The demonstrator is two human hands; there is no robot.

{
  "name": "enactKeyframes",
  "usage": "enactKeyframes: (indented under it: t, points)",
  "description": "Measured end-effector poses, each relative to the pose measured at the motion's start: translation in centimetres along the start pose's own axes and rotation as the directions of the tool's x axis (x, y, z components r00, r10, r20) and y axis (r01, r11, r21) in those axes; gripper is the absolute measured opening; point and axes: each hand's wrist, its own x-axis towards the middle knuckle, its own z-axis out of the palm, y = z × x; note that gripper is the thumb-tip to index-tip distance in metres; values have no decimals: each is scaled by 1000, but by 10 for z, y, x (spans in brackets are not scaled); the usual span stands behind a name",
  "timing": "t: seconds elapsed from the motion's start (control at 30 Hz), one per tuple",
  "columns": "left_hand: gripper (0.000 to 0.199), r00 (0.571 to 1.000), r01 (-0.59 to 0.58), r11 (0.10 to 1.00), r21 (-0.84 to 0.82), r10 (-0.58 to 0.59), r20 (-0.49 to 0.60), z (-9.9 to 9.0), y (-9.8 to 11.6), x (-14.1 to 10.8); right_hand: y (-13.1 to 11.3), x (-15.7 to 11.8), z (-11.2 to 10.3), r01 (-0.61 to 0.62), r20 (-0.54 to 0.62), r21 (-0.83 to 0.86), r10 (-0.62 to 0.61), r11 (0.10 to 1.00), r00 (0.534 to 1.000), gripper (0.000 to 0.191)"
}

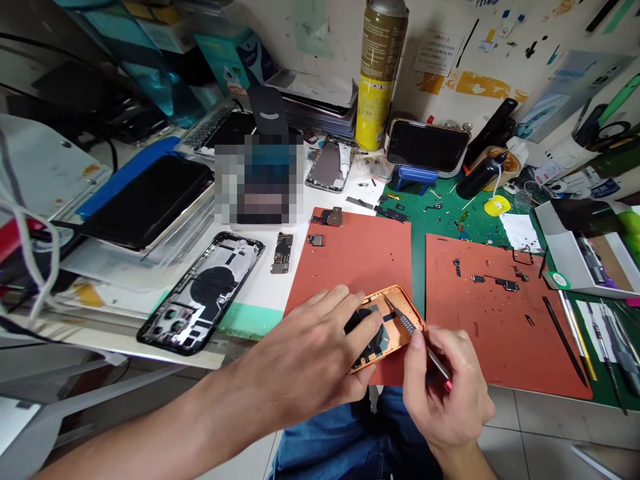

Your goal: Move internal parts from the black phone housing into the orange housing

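Observation:
My left hand grips an orange phone housing by its left side, fingers over the top edge and thumb below. The housing is tilted above the front of a red-brown mat, its inside facing up with a dark patch showing. In my right hand is a slim pointed metal tool with a dotted grip and a red end. Its tip lies over the inside of the housing, near the upper rim. Whether the tip touches is unclear. My left fingers cover part of the housing.
A black-rimmed phone housing and a circuit board lie to the left. Small camera parts rest on the left mat. Loose parts dot the right mat. Behind stand a spray can and a propped phone.

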Motion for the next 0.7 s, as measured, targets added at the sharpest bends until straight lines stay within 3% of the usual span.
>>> enactKeyframes:
  t: [0.23, 0.47, 0.7]
  points:
    - [13, 1000, 19, 1000, 2, -19, -10, 2, -3, -2, -1, -6, 0, -29, -15, -36, 28, 999, 999, 54]
    - [17, 997, -11, 1000, 17, 12, -79, -1, -2, -2, -4, -6, 4, -22, -44, -113, 17, 993, 999, 42]
    - [16, 996, -27, 999, -22, 25, -90, -1, -4, -2, -4, -4, 5, -2, -65, -88, -3, 996, 998, 44]
